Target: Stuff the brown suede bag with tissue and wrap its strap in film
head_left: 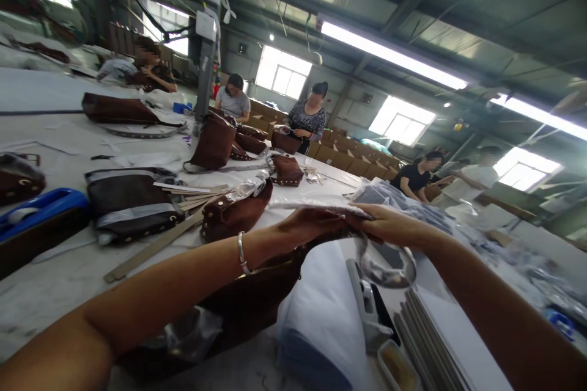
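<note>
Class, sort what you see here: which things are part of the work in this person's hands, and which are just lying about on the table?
In hand:
- left hand and right hand, both gripping a clear plastic bag
- brown leather bag beneath the left forearm

Lying about:
- blue tape dispenser
- wooden strips
- studded brown bag
- stack of grey boards

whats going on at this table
A person stands at a long work table, both hands raised over it. The left hand and right hand hold a clear plastic sheet between them, above a dark brown leather bag. More brown bags lie across the table, and other people work on bags at the far end.
</note>
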Action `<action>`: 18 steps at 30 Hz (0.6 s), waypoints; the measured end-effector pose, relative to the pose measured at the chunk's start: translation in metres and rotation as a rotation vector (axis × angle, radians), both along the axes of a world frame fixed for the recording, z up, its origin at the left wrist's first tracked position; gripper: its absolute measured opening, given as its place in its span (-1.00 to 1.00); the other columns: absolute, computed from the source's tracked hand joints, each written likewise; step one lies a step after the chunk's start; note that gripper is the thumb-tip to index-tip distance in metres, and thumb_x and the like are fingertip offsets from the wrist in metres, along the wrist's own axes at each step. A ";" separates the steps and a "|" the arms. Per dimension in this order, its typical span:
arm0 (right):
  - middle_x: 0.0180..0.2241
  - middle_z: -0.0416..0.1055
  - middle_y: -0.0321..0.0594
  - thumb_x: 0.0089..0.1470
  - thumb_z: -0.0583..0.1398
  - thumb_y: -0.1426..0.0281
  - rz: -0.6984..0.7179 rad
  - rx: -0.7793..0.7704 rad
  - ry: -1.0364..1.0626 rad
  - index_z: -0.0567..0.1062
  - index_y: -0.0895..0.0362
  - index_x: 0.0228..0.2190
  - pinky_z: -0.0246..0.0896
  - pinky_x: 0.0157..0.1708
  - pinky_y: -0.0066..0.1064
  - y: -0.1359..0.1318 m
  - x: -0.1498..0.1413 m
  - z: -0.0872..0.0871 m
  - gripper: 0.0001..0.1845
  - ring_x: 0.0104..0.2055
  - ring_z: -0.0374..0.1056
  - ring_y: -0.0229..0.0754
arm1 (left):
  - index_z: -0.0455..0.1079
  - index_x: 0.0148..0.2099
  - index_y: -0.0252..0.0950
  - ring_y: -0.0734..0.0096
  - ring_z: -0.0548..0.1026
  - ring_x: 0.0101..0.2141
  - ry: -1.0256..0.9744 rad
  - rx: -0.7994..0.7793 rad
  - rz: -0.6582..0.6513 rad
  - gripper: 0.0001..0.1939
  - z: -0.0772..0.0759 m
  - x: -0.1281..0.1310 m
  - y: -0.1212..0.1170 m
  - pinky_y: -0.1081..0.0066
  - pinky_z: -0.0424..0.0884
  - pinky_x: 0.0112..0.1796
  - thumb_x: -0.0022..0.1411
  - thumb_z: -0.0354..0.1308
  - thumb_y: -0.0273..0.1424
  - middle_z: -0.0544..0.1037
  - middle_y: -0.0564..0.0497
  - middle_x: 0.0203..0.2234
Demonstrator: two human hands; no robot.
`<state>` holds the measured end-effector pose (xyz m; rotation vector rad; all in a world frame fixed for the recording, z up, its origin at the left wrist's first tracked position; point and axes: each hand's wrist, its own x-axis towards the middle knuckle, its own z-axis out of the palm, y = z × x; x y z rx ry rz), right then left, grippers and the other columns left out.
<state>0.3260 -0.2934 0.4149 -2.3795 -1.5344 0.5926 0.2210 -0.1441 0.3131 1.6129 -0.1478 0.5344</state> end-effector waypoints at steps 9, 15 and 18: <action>-0.23 0.57 -0.25 0.13 0.18 0.19 0.028 0.055 -0.405 0.56 0.05 -0.28 0.23 -0.28 -0.36 0.002 0.005 0.014 -0.76 -0.22 0.44 -0.08 | 0.54 -0.18 -0.33 0.40 0.45 -0.29 0.106 -0.115 -0.603 -0.66 -0.032 0.004 0.018 0.45 0.33 -0.24 0.22 0.27 -0.12 0.55 -0.03 -0.32; -0.40 0.56 -0.28 0.01 0.13 0.42 -0.001 0.062 -0.613 0.60 0.03 -0.32 0.15 -0.36 -0.37 0.010 0.011 0.008 -0.76 -0.36 0.41 -0.14 | 0.54 -0.23 -0.39 0.44 0.44 -0.39 0.248 -0.151 -0.555 -0.59 -0.060 0.001 0.017 0.46 0.31 -0.33 0.20 0.28 -0.07 0.57 -0.07 -0.38; -0.41 0.55 -0.26 -0.02 0.12 0.41 0.008 0.131 -0.633 0.59 0.05 -0.36 0.16 -0.33 -0.37 0.009 0.015 0.008 -0.76 -0.35 0.41 -0.12 | 0.55 -0.22 -0.40 0.46 0.42 -0.40 0.245 -0.210 -0.558 -0.56 -0.066 -0.005 0.017 0.47 0.30 -0.34 0.19 0.29 -0.06 0.56 -0.08 -0.39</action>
